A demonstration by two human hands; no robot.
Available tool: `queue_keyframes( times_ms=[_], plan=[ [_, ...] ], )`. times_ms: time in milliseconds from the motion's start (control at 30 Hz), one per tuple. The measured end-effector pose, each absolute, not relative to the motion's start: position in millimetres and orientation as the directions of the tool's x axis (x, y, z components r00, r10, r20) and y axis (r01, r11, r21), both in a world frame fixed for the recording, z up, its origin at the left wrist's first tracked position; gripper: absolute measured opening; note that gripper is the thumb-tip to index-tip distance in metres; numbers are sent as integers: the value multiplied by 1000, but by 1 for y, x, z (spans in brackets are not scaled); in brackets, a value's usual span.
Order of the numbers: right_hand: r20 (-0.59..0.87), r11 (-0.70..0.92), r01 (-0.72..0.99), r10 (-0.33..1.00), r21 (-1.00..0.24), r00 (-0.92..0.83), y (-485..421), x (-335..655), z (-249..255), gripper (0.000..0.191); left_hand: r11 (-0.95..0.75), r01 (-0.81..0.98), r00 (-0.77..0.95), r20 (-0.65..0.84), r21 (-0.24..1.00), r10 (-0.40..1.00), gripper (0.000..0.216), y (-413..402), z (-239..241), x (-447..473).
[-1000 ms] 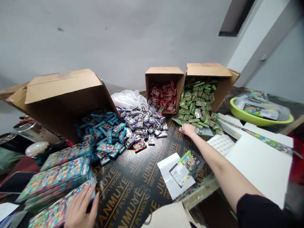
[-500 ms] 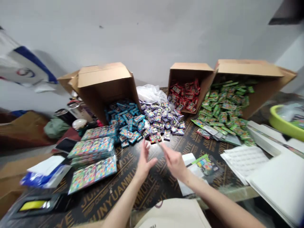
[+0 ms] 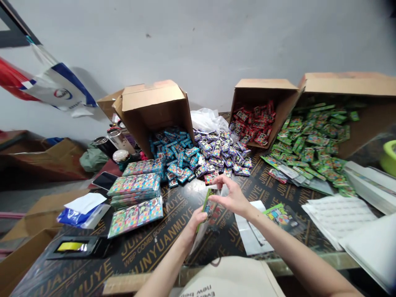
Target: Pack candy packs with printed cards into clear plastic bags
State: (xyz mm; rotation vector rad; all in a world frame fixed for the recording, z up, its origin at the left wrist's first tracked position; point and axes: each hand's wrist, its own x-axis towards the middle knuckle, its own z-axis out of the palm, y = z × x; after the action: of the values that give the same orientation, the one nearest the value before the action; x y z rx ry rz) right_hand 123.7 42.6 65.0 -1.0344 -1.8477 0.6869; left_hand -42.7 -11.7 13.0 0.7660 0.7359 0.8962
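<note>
My left hand point(image 3: 195, 222) is closed round the lower part of a small plastic bag point(image 3: 210, 205) with a green, colourful print. The bag stands tilted over the dark board, its print partly covered by my fingers. At its upper end, my right hand point(image 3: 231, 197) grips with bent thumb and fingers. Just beyond my hands lie loose purple packets point(image 3: 216, 150), and one red packet point(image 3: 210, 178) sits at the near edge of that pile. Under my right forearm are a white sheet point(image 3: 251, 231) and another green-printed bag point(image 3: 281, 216).
Cartons on their sides hold blue packets point(image 3: 177, 154), red packets point(image 3: 255, 123) and green packets point(image 3: 309, 140). Stacked packet sheets point(image 3: 136, 185) stand left, near a phone point(image 3: 105, 180) and black tray point(image 3: 78, 247). White sheets point(image 3: 337, 214) lie right.
The view has swung slightly left. My left hand, open before, now grips the printed bag, and my right hand has come to the bag's top.
</note>
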Motion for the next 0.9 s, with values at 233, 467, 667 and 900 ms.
queue_keyframes(
  times_ms=[233,467,667,900],
  plan=[
    [261,631,342,666,-696,-699,45,135,65,30,279,-298,454,-121,913,882,63,-9,35,-55],
    [239,472,395,826,-788,-510,39,124,50,75,375,-225,292,-305,899,906,36,-12,30,-57],
    [316,297,286,949,-911,21,29,104,31,91,358,-262,236,-300,896,924,33,-6,30,-59],
    [-10,-2,24,942,-1000,-335,38,104,19,25,98,183,113,-119,978,986,38,-4,16,-68]
  ],
)
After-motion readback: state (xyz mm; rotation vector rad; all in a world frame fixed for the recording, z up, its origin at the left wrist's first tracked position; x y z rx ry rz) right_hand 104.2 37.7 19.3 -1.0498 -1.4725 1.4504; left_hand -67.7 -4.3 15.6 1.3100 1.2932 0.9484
